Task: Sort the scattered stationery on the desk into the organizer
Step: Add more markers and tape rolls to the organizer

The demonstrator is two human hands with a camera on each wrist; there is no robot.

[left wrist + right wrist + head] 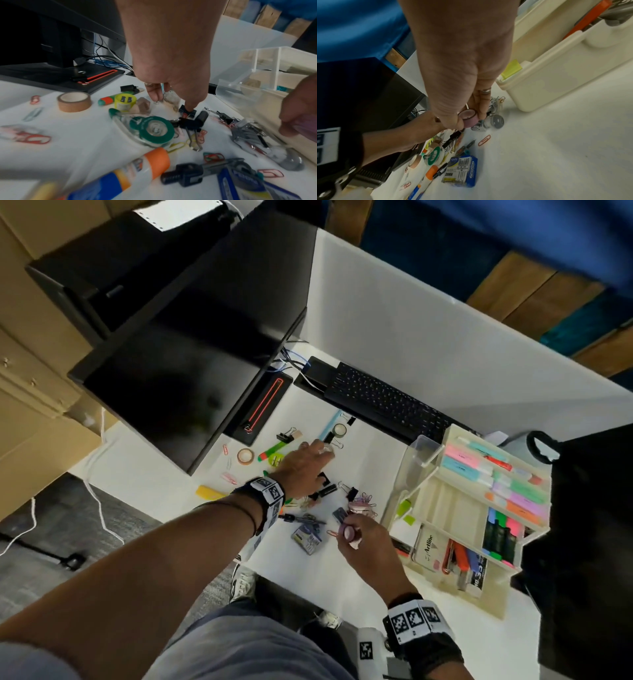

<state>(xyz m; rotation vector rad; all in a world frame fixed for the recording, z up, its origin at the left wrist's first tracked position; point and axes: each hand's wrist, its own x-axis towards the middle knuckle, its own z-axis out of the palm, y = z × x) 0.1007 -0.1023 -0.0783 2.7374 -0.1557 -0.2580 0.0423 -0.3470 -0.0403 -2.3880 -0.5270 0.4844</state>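
Loose stationery lies on the white desk left of a cream organizer [493, 604]. My left hand [322, 450] reaches forward over the pile. In the left wrist view its fingers [190, 106] point down on both sides of a small clear plastic piece [172, 100] and seem to pinch it, one fingertip touching a black binder clip [187, 113]. My right hand [349, 537] hovers nearer to me, beside the organizer [556, 75], and pinches a small pink tape roll [468, 117] between thumb and fingers. Below it lie paper clips and a blue paper clip box [462, 170].
A brown tape roll [74, 101], yellow sharpener [125, 102], green correction tape [152, 129] and glue stick [133, 174] lie around the left hand. A monitor [191, 371] stands at the left, a keyboard [394, 402] behind, a black bag [589, 542] right of the organizer.
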